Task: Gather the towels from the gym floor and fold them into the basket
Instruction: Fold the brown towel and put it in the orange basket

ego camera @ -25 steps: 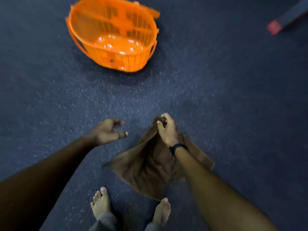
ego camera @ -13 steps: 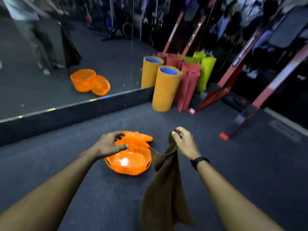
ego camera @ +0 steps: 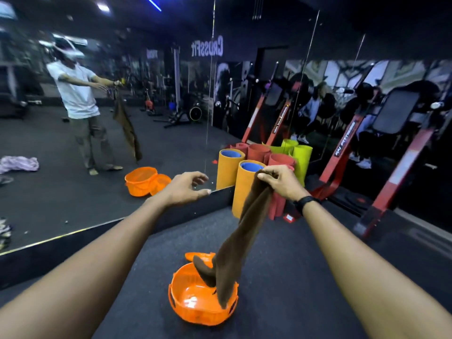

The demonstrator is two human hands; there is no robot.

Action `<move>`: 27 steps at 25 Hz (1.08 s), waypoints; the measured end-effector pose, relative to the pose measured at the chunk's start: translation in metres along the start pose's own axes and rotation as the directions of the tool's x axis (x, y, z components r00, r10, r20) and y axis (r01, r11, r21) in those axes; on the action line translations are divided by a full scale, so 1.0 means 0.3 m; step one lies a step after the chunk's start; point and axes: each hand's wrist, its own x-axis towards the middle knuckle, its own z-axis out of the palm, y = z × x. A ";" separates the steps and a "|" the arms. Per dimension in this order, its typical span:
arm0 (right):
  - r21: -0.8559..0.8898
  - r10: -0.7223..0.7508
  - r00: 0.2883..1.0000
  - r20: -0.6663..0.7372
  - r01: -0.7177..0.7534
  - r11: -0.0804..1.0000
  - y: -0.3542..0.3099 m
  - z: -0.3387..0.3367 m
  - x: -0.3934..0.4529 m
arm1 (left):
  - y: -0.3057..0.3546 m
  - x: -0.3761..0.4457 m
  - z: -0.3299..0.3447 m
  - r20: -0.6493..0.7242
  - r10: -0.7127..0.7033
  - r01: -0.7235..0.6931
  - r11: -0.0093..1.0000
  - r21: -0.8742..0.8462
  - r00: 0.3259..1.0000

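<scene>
A brown towel (ego camera: 241, 238) hangs long and bunched from my right hand (ego camera: 281, 182), which pinches its top edge at chest height. Its lower end dangles in front of the orange plastic basket (ego camera: 195, 307) standing on the dark floor below; I cannot tell if it touches the basket. My left hand (ego camera: 186, 189) is stretched forward to the left of the towel, fingers apart and holding nothing. A lilac towel (ego camera: 19, 163) lies crumpled on the floor, seen in the wall mirror at the far left.
A wall mirror (ego camera: 97, 118) with a low black ledge runs along the left. Rolled mats (ego camera: 244, 182) in orange, red and yellow-green stand in the corner. Red gym machine frames (ego camera: 342, 155) lean along the right wall. An orange lid (ego camera: 199, 256) lies behind the basket.
The towel went from the floor at my feet to hanging at arm's length over the basket. My view rose from the floor to the mirror. Both arms lifted and stretched forward.
</scene>
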 end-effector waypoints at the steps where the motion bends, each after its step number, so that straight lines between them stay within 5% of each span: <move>1: 0.018 -0.008 1.000 0.022 0.007 1.000 -0.013 0.011 0.028 | 0.006 0.022 -0.005 -0.001 0.009 -0.009 1.000 0.002 1.000; 8: 0.072 -0.026 0.995 0.096 0.019 0.997 0.068 0.137 0.292 | -0.036 0.255 -0.003 -0.014 0.018 -0.017 0.999 0.042 1.000; 19: 0.196 -0.216 0.922 0.322 0.158 0.968 0.184 0.215 0.753 | -0.069 0.778 0.041 -0.020 0.044 -0.046 0.990 -0.131 0.999; 27: 0.243 -0.142 0.877 0.458 0.030 0.970 0.269 0.270 0.849 | -0.227 1.000 -0.024 0.006 0.114 -0.114 0.990 -0.086 0.993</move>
